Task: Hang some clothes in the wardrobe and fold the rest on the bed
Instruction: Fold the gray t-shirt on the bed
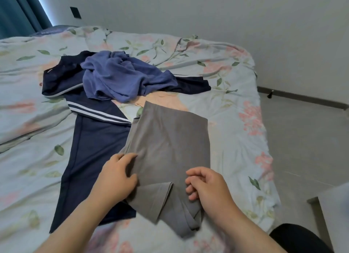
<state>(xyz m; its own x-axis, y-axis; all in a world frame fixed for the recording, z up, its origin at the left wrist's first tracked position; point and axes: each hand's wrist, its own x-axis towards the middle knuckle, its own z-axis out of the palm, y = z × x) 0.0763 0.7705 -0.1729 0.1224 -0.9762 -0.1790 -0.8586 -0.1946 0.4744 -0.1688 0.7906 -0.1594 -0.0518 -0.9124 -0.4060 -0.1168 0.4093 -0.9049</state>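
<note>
Left hand grips the near-left edge of the folded grey garment on the floral bed; right hand, fingers loosely curled and holding nothing, hovers over its near end. Beyond lie navy striped trousers and a crumpled blue shirt.

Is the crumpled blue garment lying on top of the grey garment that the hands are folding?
No, the crumpled blue garment lies farther up the bed on the navy striped garment, apart from the grey garment.
</note>
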